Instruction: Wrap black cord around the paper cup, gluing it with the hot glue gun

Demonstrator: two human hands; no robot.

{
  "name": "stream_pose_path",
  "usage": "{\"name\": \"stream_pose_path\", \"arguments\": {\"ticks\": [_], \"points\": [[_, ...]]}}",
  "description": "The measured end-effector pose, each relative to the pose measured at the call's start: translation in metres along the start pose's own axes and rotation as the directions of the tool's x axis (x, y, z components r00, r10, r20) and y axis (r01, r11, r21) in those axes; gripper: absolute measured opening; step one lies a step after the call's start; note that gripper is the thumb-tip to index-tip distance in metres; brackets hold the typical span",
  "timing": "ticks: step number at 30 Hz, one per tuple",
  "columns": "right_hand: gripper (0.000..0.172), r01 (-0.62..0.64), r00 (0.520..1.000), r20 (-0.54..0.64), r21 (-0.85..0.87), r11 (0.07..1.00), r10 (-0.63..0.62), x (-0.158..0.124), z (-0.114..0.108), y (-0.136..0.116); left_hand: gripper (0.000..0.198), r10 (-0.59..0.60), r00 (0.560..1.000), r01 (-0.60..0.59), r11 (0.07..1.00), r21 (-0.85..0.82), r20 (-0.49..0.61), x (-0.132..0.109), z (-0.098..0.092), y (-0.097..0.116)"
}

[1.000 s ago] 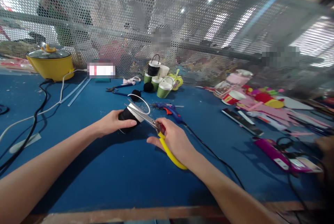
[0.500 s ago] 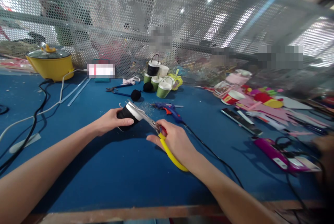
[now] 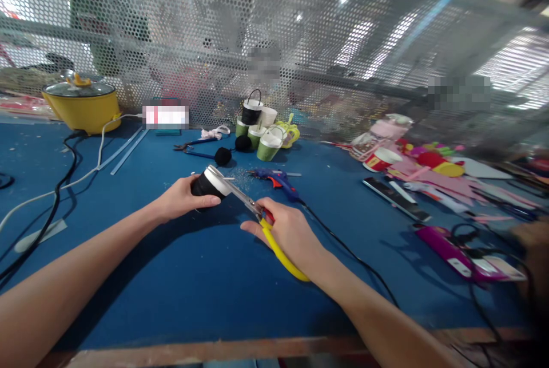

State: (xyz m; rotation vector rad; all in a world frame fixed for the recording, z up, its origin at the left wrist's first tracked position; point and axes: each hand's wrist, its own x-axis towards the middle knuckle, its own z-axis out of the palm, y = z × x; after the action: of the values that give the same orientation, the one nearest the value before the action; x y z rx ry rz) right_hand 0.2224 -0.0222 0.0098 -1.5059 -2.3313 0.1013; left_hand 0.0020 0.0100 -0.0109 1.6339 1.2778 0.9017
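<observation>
My left hand (image 3: 182,197) is wrapped round a black paper cup with a white rim (image 3: 209,184), held on its side just above the blue table (image 3: 206,293). In my right hand (image 3: 288,232) are yellow-handled scissors (image 3: 257,216); its fingers are closed through the loops. The blades point up and left and meet the cup's white rim. A blue and orange glue gun (image 3: 278,178) lies just behind the scissors, its black cord trailing to the right.
A cluster of green, white and black cups (image 3: 261,127) and two black pompoms (image 3: 223,155) stand further back. A yellow electric pot (image 3: 83,104) sits far left with cables across the table. Pink and coloured craft scraps (image 3: 433,176) crowd the right. A perforated metal screen closes the back.
The white strip that looped off the cup's rim a second ago is gone from view. The cup has turned slightly in my left hand and the scissor blades have closed on the rim.
</observation>
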Motion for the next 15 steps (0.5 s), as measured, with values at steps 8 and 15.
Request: {"name": "stream_pose_path", "arguments": {"ticks": [8,15], "points": [[0.038,-0.036,0.998,0.045,0.034,0.999,0.035,0.001,-0.003,-0.001,0.049,0.069,0.997,-0.068,0.997,0.028,-0.036,0.003,0.0,-0.007],[0.045,-0.156,0.984,0.105,0.143,0.977,0.142,0.006,-0.004,0.014,0.053,0.039,0.992,0.004,0.941,-0.337,0.12,0.001,-0.006,-0.008]]}}
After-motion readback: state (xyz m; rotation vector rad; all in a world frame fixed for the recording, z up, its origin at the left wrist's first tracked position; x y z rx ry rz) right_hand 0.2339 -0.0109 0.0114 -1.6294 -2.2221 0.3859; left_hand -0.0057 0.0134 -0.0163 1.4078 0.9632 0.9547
